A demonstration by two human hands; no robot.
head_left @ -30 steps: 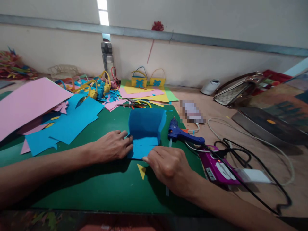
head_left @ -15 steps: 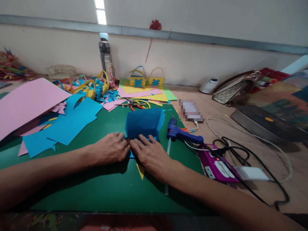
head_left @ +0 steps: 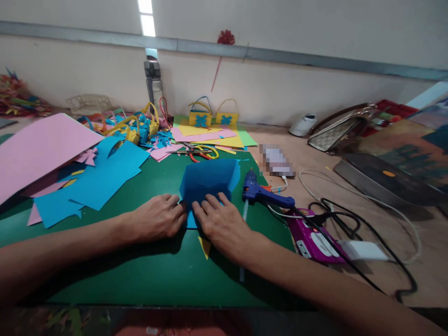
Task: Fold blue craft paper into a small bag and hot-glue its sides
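A folded blue paper piece (head_left: 209, 176) stands part upright on the green mat, its side flaps bent inward. My left hand (head_left: 163, 217) is closed at its lower left edge, with curled fingertips pinching the paper there. On its lower part lie the fingers of my right hand (head_left: 220, 219), spread and pressing down. Between the two hands a flat blue strip shows; the rest of the lower fold is hidden under my fingers. Beneath my right hand a small yellow paper triangle (head_left: 204, 247) lies on the mat. Right of the paper rests a blue glue gun (head_left: 262, 192) with a clear glue stick.
Scissors (head_left: 199, 151) lie behind the blue paper. Blue sheets (head_left: 101, 182) and a pink sheet (head_left: 45, 149) cover the left side. Small yellow paper bags (head_left: 200, 119) stand at the back. A purple power strip (head_left: 315, 238) with cables, a phone (head_left: 278, 160) and a dark case (head_left: 385, 179) are on the right.
My hands have moved slightly apart, the right one shifting right and the left one a little left. More of the blue strip between them shows.
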